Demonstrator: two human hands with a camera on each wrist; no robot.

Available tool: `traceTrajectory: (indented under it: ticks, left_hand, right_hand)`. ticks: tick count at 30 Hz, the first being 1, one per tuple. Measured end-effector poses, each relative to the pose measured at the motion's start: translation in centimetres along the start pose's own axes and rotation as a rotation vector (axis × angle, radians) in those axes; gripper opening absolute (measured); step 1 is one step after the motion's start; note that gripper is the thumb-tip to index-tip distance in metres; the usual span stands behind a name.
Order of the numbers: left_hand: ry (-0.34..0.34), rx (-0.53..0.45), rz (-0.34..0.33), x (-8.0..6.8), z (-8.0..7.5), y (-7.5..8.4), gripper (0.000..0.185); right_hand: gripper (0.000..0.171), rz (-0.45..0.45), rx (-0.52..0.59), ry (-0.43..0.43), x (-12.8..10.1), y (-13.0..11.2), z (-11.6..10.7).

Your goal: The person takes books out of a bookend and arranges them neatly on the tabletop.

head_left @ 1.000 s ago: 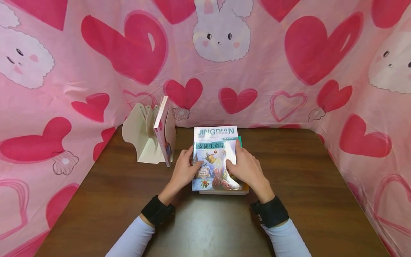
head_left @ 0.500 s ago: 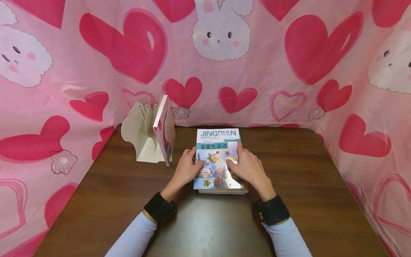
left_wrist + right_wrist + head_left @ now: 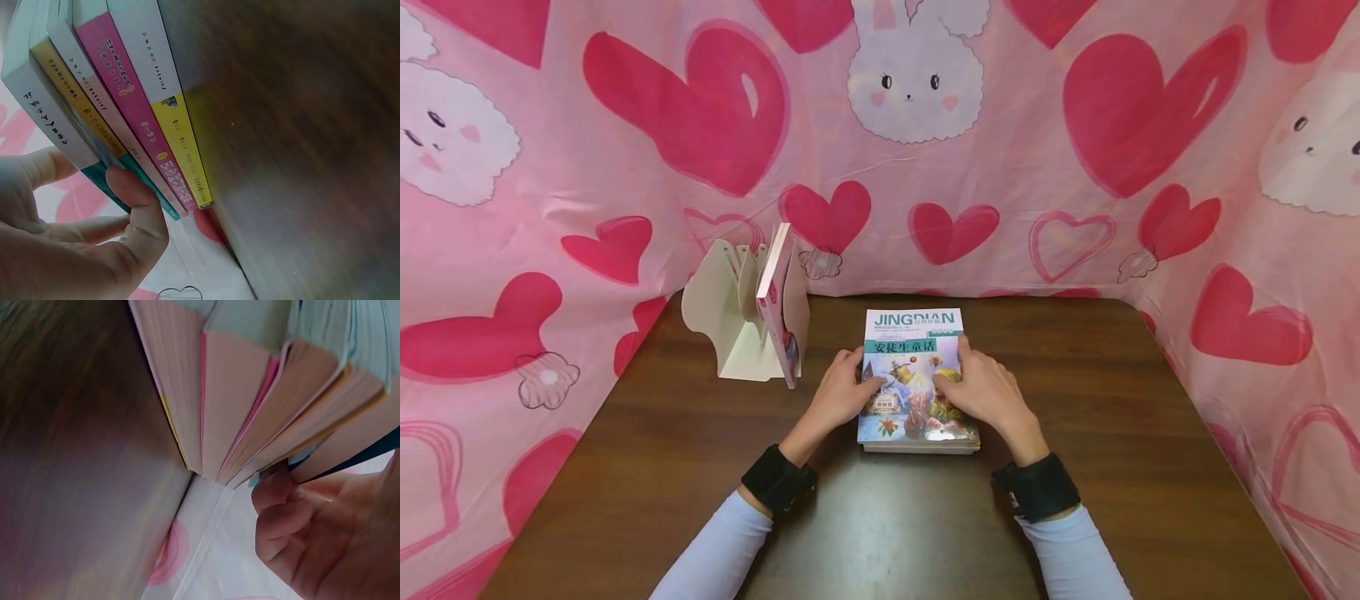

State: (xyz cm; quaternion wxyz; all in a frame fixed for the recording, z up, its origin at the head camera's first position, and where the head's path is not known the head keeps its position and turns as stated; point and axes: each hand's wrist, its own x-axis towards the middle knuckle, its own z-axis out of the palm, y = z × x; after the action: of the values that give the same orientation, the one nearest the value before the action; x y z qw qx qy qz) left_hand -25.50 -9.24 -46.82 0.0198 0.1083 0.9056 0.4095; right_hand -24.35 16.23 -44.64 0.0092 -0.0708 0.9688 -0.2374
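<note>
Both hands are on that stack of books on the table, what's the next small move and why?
Probably lift the top book clear of the stack. The left hand and right hand grip its two side edges, the right wrist view shows its pages parting from the books below, and the white book stand beside it holds one upright book.

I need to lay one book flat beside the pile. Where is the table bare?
Bare wood lies right of the pile of books, out to the cloth, and in front between the sleeves. Left is crowded: the book rack stands close beside the left hand.
</note>
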Motion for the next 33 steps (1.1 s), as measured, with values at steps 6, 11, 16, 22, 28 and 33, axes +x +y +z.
traceTrajectory:
  ticks: [6, 11, 16, 22, 28, 33]
  left_hand:
    - [-0.020, 0.014, 0.007, 0.30, 0.03, -0.02, 0.063]
    - [-0.046, 0.031, -0.001, 0.37, 0.04, 0.09, 0.060]
    - [-0.063, 0.044, -0.013, 0.35, 0.20, 0.18, 0.061]
    - [-0.079, 0.056, -0.021, 0.35, 0.32, 0.33, 0.061]
    - [-0.116, 0.060, -0.037, 0.48, 0.28, 0.44, 0.062]
    - [-0.143, 0.056, -0.049, 0.19, 0.10, 0.59, 0.061]
  right_hand:
    - [0.093, -0.004, -0.017, -0.025, 0.09, 0.26, -0.21]
    - [0.094, 0.013, -0.015, -0.041, 0.06, 0.35, -0.29]
    - [0.094, 0.027, -0.020, -0.051, 0.02, 0.48, -0.15]
    - [0.093, 0.040, -0.018, -0.061, -0.06, 0.46, -0.11]
    - [0.094, 0.068, -0.013, -0.077, -0.11, 0.24, -0.28]
    - [0.093, 0.099, 0.005, -0.077, -0.15, -0.07, -0.26]
